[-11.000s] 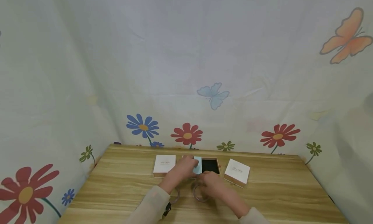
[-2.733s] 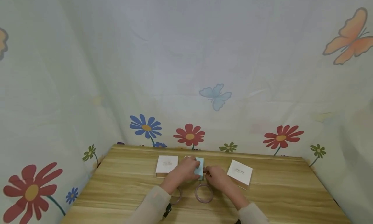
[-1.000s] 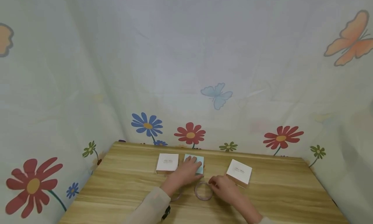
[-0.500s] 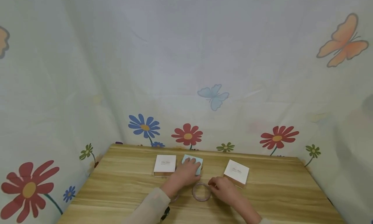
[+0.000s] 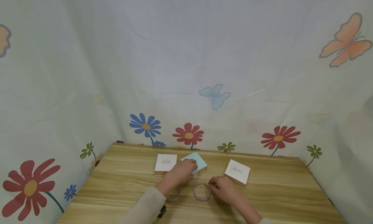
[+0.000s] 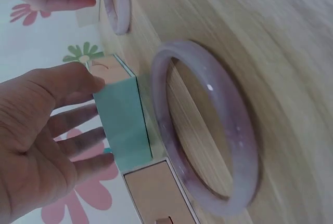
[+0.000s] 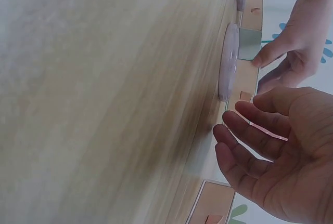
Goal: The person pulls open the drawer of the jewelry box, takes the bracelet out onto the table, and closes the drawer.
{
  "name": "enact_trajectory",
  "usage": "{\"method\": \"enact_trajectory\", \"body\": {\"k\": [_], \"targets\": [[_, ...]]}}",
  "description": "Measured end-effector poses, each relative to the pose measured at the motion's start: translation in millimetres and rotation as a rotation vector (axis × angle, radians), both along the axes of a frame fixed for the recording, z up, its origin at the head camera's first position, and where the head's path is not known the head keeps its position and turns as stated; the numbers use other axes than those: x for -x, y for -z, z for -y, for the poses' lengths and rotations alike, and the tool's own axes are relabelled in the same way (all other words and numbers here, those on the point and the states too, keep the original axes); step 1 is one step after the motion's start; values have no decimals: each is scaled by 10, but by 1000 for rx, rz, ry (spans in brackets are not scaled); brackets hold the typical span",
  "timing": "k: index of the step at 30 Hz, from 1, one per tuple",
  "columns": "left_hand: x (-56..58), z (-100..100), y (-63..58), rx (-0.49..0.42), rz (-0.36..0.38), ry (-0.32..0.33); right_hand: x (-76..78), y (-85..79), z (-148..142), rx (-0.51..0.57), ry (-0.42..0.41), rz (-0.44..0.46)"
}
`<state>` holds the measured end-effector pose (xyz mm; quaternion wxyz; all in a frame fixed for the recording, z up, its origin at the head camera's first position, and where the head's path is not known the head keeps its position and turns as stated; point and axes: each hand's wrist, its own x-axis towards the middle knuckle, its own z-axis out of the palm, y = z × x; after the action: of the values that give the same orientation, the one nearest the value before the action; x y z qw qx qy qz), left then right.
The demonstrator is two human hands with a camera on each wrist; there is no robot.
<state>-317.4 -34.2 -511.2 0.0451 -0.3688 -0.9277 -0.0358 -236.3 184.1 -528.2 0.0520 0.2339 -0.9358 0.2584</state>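
Observation:
My left hand [image 5: 181,171] grips a small light-blue box [image 5: 199,161], which stands shut and angled on the table. In the left wrist view the thumb presses the near corner of the box [image 6: 125,120], and the other fingers lie over its upper side. My right hand [image 5: 225,187] rests by a pale purple bangle [image 5: 202,200], its fingers loosely bent. The right wrist view shows nothing in that hand [image 7: 281,146]; the bangle [image 7: 229,60] lies apart from its fingertips. A second bangle [image 6: 242,135] lies under the left forearm, partly hidden in the head view.
White lidded boxes stand on either side of the blue one: one white box [image 5: 166,162] at left, another white box [image 5: 237,170] at right. The wooden table [image 5: 285,191] ends at a flowered curtain [image 5: 163,71]. A dark strap [image 5: 162,211] is at the left wrist.
The box stood open with black lining at first, then was shut. My right hand has drawn back from it to the bangle. In the last half second the left hand has turned the box.

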Motion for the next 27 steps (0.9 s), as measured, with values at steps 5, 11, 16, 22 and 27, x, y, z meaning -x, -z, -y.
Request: {"method": "enact_trajectory", "body": {"k": [5,11,16,22,27], "targets": [[32,34,35,-9,25,26,0,13,13,8,0,20],[43,53,35,-24,63,19,8,29,30,16,1,40],[61,48,40,-18,73,21,9,40,27,16,5,38],[98,45,42,-18,68,53,28,75,28,-36,26,29],[102,49,21,-35,83,70,49,107,60,-42,45,29]]}}
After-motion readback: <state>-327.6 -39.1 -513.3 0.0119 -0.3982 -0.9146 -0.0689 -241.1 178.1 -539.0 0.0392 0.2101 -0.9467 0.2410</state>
